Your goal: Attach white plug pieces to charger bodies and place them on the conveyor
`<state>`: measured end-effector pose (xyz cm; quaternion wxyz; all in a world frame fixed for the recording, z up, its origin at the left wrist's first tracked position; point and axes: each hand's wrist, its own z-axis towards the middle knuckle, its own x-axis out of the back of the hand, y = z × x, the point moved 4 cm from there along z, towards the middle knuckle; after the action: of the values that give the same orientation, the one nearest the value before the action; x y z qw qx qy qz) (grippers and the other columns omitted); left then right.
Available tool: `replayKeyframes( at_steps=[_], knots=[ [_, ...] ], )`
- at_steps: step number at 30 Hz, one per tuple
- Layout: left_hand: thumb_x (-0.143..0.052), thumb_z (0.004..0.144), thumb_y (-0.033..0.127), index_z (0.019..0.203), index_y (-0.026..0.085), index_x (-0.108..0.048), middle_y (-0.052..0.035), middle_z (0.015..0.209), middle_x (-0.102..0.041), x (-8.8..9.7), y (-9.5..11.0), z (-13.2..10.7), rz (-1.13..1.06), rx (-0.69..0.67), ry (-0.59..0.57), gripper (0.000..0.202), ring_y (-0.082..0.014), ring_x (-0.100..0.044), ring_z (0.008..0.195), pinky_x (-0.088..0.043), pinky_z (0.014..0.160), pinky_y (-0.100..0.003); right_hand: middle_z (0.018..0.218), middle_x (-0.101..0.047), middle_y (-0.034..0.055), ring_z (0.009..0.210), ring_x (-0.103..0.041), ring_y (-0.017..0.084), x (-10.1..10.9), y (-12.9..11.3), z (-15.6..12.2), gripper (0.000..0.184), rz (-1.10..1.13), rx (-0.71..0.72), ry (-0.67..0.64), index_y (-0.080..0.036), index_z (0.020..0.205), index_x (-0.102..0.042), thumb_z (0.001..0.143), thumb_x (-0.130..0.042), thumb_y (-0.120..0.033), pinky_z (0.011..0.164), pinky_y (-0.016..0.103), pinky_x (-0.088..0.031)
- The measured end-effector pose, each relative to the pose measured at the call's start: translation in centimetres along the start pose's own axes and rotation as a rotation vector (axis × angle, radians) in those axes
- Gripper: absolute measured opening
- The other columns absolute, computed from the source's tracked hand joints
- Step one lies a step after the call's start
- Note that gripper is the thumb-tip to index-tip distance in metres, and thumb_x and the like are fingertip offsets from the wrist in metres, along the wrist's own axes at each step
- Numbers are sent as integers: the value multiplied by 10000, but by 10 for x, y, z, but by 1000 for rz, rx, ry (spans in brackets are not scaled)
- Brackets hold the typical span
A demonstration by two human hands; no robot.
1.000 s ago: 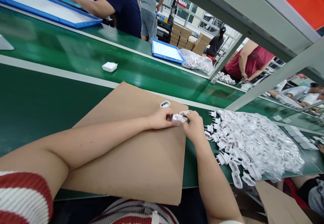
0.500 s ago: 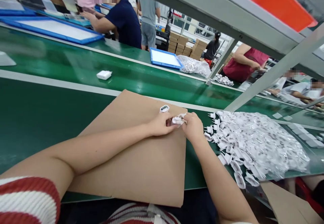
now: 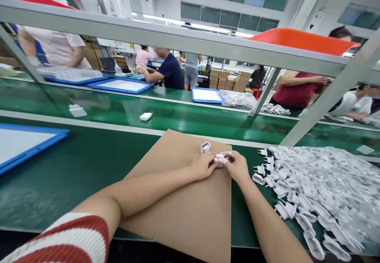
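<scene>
Over the brown cardboard sheet [image 3: 190, 207], my left hand [image 3: 203, 164] and my right hand [image 3: 237, 164] meet at a small white plug adapter housing [image 3: 220, 158]. My left fingers are closed on its left side, while my right thumb and fingers pinch its right side. White coverings sit on the right fingertips. Just beyond my left hand, a second white charger housing [image 3: 205, 147] stands on the cardboard with its open end up and dark parts inside. To the right lies a heap of white plug housings [image 3: 291, 187], many with two pins.
Clear plastic bagging [image 3: 335, 176] covers part of the heap. White chargers [image 3: 145, 116] lie on the green conveyor [image 3: 118, 114] behind. A blue-rimmed tray [image 3: 35, 134] sits at left. A grey metal frame [image 3: 166, 43] crosses above, holding an orange bin [image 3: 299, 43]. Co-workers sit beyond.
The view has tilted up and shifted left, bringing the left tray and more of the room into sight. Both hands stay together at the white housing over the cardboard.
</scene>
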<state>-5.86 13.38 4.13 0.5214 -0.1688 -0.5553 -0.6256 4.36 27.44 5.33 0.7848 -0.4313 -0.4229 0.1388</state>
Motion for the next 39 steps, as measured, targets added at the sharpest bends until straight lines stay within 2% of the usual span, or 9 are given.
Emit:
replayKeyframes(
  at_steps=[4, 9, 12, 16, 23, 27, 30, 36, 39],
  knots=[
    [-605, 955, 410, 950, 207, -607, -82, 933, -656, 5, 3, -5, -115, 3, 26, 204, -242, -605, 819, -479, 718, -375, 1063, -757, 111, 905, -681, 261, 10, 3, 3, 471, 21, -1, -21, -173, 1141, -753, 800, -680, -490, 859, 400, -547],
    [-576, 982, 432, 1082, 202, -619, -88, 991, -655, 43, 0, 6, -155, -67, 279, 254, -214, -602, 832, -488, 767, -347, 1419, -585, 275, 1357, -495, 420, 59, 26, 14, 589, -696, -195, 201, -93, 1404, -603, 961, -568, -479, 1113, 552, -365],
    [-564, 999, 457, 1175, 203, -620, -91, 1085, -674, 70, -37, 39, -38, 154, 398, 315, -217, -630, 908, -487, 801, -328, 1402, -589, 302, 1346, -517, 433, 77, 46, 14, 475, -944, -453, 113, -53, 1343, -629, 974, -550, -342, 1110, 548, -341],
    [-578, 993, 392, 1170, 165, -646, -135, 1140, -711, 90, -107, 85, 135, 515, 344, 296, -273, -657, 1035, -487, 855, -346, 1292, -672, 208, 1256, -600, 343, 80, 49, 14, 382, -1001, -422, -6, -124, 1242, -702, 922, -493, -138, 1054, 458, -396],
    [-721, 841, 301, 1109, 141, -690, -209, 1170, -717, 93, -172, 112, 179, 736, 281, 314, -389, -629, 1175, -479, 965, -433, 1369, -581, 236, 1316, -493, 415, 97, 47, 11, 401, -1045, -550, 206, -107, 1260, -697, 917, -497, -165, 1035, 524, -399],
    [-699, 841, 325, 1393, 85, -545, -277, 1495, -500, 92, -163, 103, 234, 767, 389, 621, -449, -436, 1398, -380, 1130, -533, 1344, -574, 221, 1256, -506, 382, 97, 54, 13, 475, -957, -447, 145, -119, 1315, -698, 901, -466, -86, 955, 424, -443],
    [-605, 892, 303, 1463, 161, -495, -184, 1544, -472, 85, -139, 86, 199, 579, 420, 599, -373, -404, 1441, -338, 1202, -492, 1291, -581, 201, 1190, -526, 362, 94, 54, 16, 521, -886, -362, 140, -153, 1329, -716, 867, -492, -58, 987, 405, -432],
    [-749, 788, 506, 1478, 211, -508, -148, 1573, -483, 43, -85, 41, -53, 208, 61, 788, -367, -401, 1480, -398, 1204, -487, 1334, -551, 206, 1181, -572, 345, 86, 45, 19, 588, -836, -347, 168, -145, 1422, -640, 840, -570, -97, 960, 375, -465],
    [-663, 857, 446, 1351, 193, -603, -169, 1439, -603, 31, -66, 33, -144, 169, -37, 559, -361, -547, 1352, -460, 1139, -504, 1265, -624, 197, 1159, -607, 345, 86, 45, 18, 578, -853, -366, 139, -107, 1420, -634, 845, -572, -103, 993, 384, -446]
  ],
)
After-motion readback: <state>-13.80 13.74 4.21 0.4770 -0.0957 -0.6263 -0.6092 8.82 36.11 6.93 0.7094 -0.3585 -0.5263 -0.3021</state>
